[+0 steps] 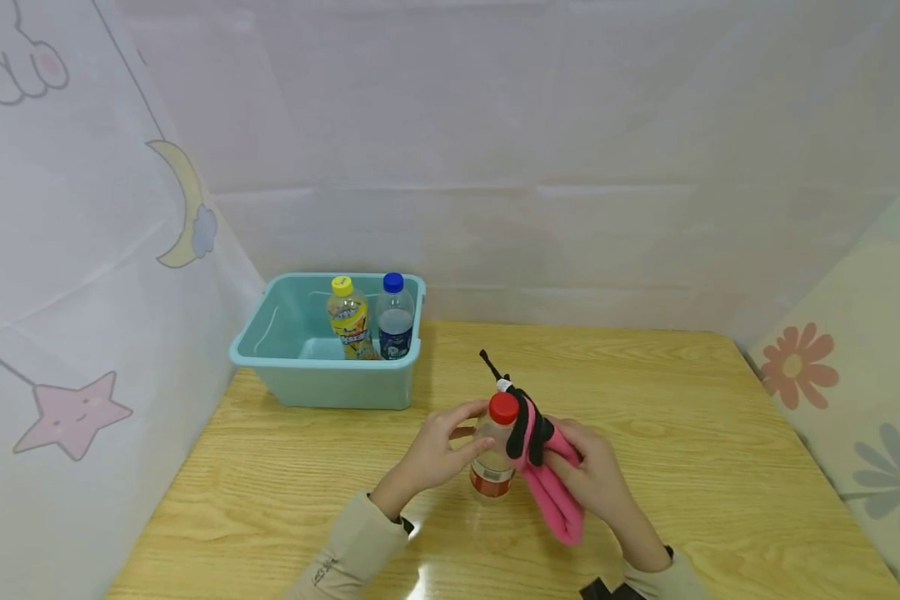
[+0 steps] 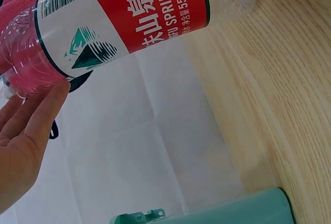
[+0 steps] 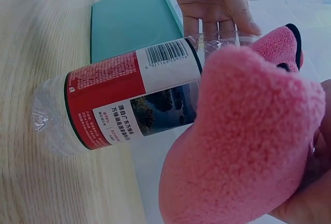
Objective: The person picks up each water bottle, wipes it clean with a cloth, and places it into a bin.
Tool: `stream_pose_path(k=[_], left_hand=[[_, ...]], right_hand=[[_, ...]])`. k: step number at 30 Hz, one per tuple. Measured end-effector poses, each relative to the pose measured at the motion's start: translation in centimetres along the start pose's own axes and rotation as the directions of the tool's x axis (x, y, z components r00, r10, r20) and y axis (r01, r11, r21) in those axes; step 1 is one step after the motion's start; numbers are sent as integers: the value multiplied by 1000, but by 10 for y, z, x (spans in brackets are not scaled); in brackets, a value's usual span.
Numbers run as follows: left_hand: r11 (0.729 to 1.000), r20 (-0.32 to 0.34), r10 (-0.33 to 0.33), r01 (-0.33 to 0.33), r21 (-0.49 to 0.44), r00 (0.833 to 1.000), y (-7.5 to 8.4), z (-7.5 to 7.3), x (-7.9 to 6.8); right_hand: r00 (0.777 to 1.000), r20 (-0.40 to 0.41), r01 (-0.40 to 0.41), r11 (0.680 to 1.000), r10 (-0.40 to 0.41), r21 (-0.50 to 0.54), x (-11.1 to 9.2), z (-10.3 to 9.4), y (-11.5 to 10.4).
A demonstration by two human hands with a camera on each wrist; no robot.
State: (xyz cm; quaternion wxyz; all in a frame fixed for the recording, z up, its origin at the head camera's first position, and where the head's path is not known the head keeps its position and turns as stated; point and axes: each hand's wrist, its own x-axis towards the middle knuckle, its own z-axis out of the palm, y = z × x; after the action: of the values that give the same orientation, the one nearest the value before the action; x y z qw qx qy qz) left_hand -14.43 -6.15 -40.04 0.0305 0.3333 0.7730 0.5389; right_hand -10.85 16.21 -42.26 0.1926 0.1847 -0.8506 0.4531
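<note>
A clear plastic bottle [image 1: 491, 479] with a red cap and a red-and-white label stands nearly upright in front of me. Whether its base touches the table cannot be told. My left hand [image 1: 438, 450] holds the bottle near its shoulder, thumb on the near side and fingers on the far side. In my right hand [image 1: 588, 471] is a folded pink fluffy cloth [image 1: 558, 508] with black edging and a black strap. The cloth lies against the bottle's upper right side. In the right wrist view the pink cloth [image 3: 243, 131] hides part of the bottle [image 3: 119, 100].
A light teal plastic basin [image 1: 330, 387] stands at the table's back left. Inside are a yellow-capped bottle [image 1: 351, 325] and a blue-capped bottle [image 1: 395, 325], both upright. The wooden table [image 1: 690, 433] meets a pale patterned sheet [image 1: 555, 242] behind and at the sides.
</note>
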Motion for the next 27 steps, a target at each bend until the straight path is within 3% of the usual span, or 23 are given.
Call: stream_pose_path(k=[4,10,19,24,27], left_hand=[[1000,4,3,-3,6,1000,19,-4,-1],[1000,0,4,-4,-1,1000,19,-4,-1],[1000,-11,4,-4,-13,1000,18,-3,-2],[1000,-11,-1,0,-15,1000,16,-2,-2],[999,-14,-17,17,-28,1000,4,1,-1]], right_hand=[[999,38,38,997,-36,-63,1,0,0],[995,85,57,993,-48,-102,3,0,-2],[994,105,7,995,3,-96,0,8,8],[989,120,-71,993,82,-93,-6,18,19],[980,139,-125,986,140,-107,-9,23,24]])
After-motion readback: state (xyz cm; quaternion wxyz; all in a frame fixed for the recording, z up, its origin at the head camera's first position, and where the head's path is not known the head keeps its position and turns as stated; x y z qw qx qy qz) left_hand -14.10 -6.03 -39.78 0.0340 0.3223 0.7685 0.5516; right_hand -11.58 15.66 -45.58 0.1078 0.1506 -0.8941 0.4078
